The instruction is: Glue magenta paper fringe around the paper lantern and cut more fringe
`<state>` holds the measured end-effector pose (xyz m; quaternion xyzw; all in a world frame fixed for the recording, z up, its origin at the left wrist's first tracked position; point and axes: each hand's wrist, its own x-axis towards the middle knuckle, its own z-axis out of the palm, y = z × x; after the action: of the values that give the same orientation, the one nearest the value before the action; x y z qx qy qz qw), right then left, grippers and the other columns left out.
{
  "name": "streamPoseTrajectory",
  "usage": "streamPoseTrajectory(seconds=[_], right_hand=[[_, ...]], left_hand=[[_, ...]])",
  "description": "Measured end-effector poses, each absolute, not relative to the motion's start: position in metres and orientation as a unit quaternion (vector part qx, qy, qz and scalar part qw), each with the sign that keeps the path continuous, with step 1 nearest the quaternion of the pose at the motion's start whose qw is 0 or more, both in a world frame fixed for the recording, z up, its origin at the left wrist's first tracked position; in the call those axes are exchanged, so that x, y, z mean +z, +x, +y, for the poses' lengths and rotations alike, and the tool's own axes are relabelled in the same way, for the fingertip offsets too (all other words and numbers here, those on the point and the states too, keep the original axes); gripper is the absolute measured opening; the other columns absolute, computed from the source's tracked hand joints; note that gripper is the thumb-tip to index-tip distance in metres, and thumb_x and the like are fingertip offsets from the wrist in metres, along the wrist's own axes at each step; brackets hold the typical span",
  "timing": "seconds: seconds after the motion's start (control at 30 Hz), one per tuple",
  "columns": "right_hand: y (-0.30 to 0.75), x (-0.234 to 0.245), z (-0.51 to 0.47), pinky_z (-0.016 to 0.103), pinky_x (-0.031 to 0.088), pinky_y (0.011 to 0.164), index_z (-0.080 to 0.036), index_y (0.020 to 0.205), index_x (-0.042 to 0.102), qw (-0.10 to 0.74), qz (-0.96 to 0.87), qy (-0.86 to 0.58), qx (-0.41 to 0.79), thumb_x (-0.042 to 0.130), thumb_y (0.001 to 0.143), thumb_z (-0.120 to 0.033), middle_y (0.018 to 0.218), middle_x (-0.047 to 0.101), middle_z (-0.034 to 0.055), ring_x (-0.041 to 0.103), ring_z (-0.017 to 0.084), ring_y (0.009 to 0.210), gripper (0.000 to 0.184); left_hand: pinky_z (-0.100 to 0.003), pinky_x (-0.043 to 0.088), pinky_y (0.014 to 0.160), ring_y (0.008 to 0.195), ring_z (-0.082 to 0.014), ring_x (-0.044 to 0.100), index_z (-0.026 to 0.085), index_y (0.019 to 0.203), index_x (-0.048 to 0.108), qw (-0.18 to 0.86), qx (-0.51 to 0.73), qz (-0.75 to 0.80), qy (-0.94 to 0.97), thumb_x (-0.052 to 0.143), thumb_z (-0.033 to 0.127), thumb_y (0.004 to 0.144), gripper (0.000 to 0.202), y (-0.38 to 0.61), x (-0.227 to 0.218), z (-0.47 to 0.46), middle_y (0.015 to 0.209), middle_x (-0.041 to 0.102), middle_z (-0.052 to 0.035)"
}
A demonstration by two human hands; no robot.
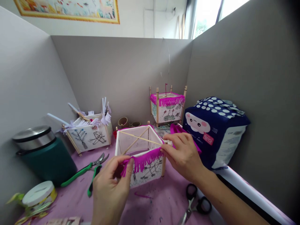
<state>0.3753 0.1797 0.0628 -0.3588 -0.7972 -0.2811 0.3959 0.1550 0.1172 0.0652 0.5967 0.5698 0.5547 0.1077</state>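
In front of me stands a square paper lantern with drawn-on white sides and thin crossed sticks over its open top. Magenta fringe paper runs along its near upper edge. At the left end of that strip, my left hand pinches the fringe between thumb and fingers. My right hand is closed at the right near corner, thumb and fingertips pressed on the fringe and the frame there. More magenta paper lies partly hidden behind my right hand.
A finished-looking fringed lantern stands at the back, another lantern at left. Green-handled pruning shears, a dark green flask and a lidded tub are left. Scissors and a blue tissue pack are right. Grey partitions surround the table.
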Motion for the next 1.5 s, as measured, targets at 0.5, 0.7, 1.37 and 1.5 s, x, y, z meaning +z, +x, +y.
streamPoseTrajectory(seconds=[0.5, 0.7, 1.37, 1.5], right_hand=[[0.377, 0.072, 0.166, 0.047, 0.036, 0.090, -0.020, 0.099, 0.065, 0.396, -0.815, -0.360, -0.221, 0.054, 0.084, -0.015, 0.115, 0.060, 0.0099, 0.050, 0.027, 0.105, 0.019], [0.370, 0.071, 0.167, 0.049, 0.035, 0.090, -0.018, 0.093, 0.065, 0.394, -0.800, -0.378, -0.249, 0.052, 0.083, -0.012, 0.114, 0.062, 0.0110, 0.050, 0.028, 0.106, 0.018], [0.296, 0.106, 0.161, 0.032, 0.044, 0.089, -0.020, 0.081, 0.067, 0.394, -0.865, -0.267, 0.156, 0.062, 0.084, -0.014, 0.097, 0.065, 0.0020, 0.056, 0.016, 0.097, 0.009], [0.288, 0.106, 0.166, 0.030, 0.045, 0.086, -0.018, 0.070, 0.065, 0.379, -0.862, -0.278, 0.188, 0.065, 0.078, -0.007, 0.088, 0.067, 0.0003, 0.058, 0.015, 0.091, 0.014]], left_hand=[[-0.020, 0.044, 0.041, 0.046, -0.0144, 0.058, 0.018, 0.081, 0.069, 0.146, 0.566, 0.602, 0.543, 0.064, 0.045, 0.076, 0.028, 0.161, 0.057, 0.115, 0.053, 0.062, -0.0001], [-0.020, 0.040, 0.037, 0.041, -0.0133, 0.053, 0.017, 0.082, 0.070, 0.186, 0.580, 0.608, 0.509, 0.064, 0.048, 0.075, 0.032, 0.164, 0.055, 0.114, 0.049, 0.059, 0.0004], [-0.022, 0.044, 0.049, 0.046, -0.0106, 0.054, 0.013, 0.086, 0.066, 0.419, 0.671, 0.496, 0.357, 0.072, 0.041, 0.071, 0.032, 0.175, 0.046, 0.112, 0.056, 0.059, 0.0008], [-0.021, 0.045, 0.054, 0.049, -0.0108, 0.055, 0.012, 0.090, 0.066, 0.437, 0.669, 0.489, 0.350, 0.070, 0.040, 0.073, 0.033, 0.174, 0.046, 0.112, 0.053, 0.058, 0.0011]])
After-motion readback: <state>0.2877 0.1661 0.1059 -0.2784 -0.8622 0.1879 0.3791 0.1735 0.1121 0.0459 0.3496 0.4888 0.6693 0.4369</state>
